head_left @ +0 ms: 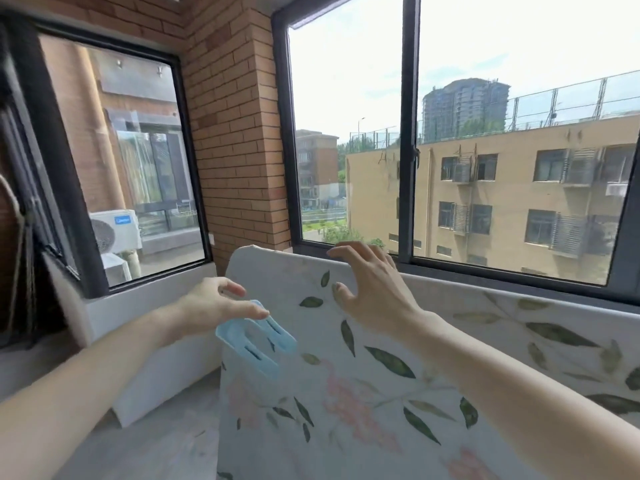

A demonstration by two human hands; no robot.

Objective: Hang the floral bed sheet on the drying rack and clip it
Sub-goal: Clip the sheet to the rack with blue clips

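The floral bed sheet (363, 393) is draped over the top of the rack, filling the lower frame below the big window (502, 150) — the rack itself is hidden under the cloth. Right hand (372, 289) sits at the sheet's top edge, fingers spread and relaxed, gripping nothing. Left hand (214, 303) hovers by the sheet's left end, a pale blue clip (256, 341) pinched at its fingertips — blurred, so jaws unclear.

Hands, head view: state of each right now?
Left hand: holds the blue clip, pinched at its top end.
Right hand: open, fingers spread at the top edge of the floral sheet, holding nothing.
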